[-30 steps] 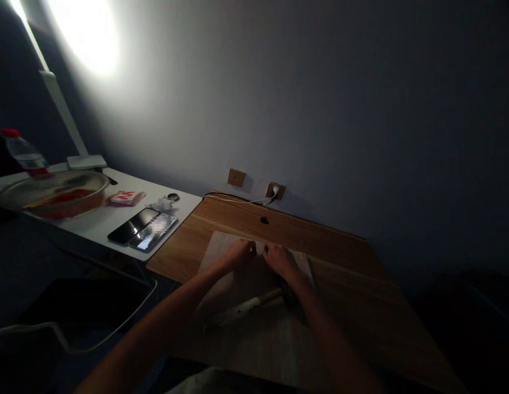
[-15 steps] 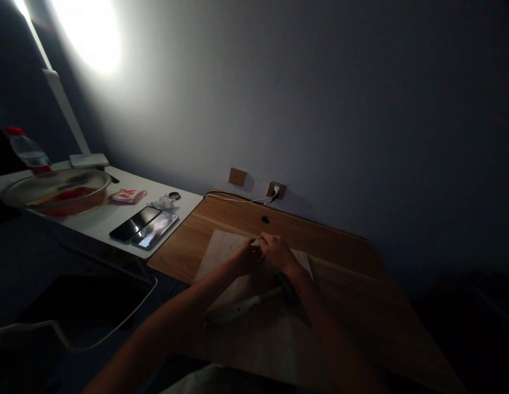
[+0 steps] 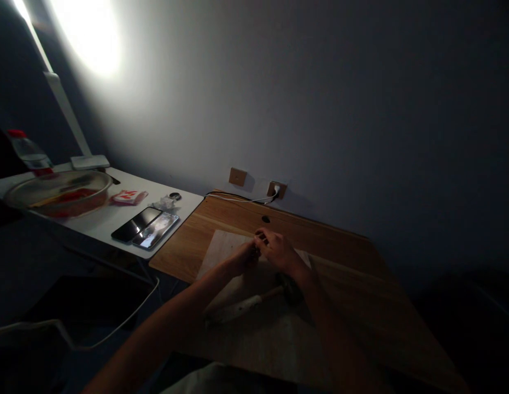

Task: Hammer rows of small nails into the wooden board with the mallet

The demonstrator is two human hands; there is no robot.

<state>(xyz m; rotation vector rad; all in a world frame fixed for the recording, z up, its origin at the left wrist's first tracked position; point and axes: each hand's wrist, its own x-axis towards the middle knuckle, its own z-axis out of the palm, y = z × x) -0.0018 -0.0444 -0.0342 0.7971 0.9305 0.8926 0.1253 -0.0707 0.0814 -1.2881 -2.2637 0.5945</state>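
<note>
My left hand [image 3: 245, 256] and my right hand [image 3: 278, 250] meet over a pale board [image 3: 221, 247] that lies on the wooden desk [image 3: 361, 284]. Both hands have their fingers curled and pinched together around something small between them; it is too dark and too small to name. A hammer [image 3: 254, 302] with a light handle and a dark head lies on the board just below my wrists, untouched.
A white side table [image 3: 115, 219] to the left carries two phones [image 3: 145, 225], a red packet [image 3: 128, 196], a glass bowl [image 3: 57, 192], a bottle [image 3: 27, 151] and a lamp base [image 3: 89, 161]. A white cable [image 3: 238, 198] runs to a wall socket [image 3: 275, 190].
My hands, apart a second ago, have come together and now pinch at one spot over the board. The hammer has not moved.
</note>
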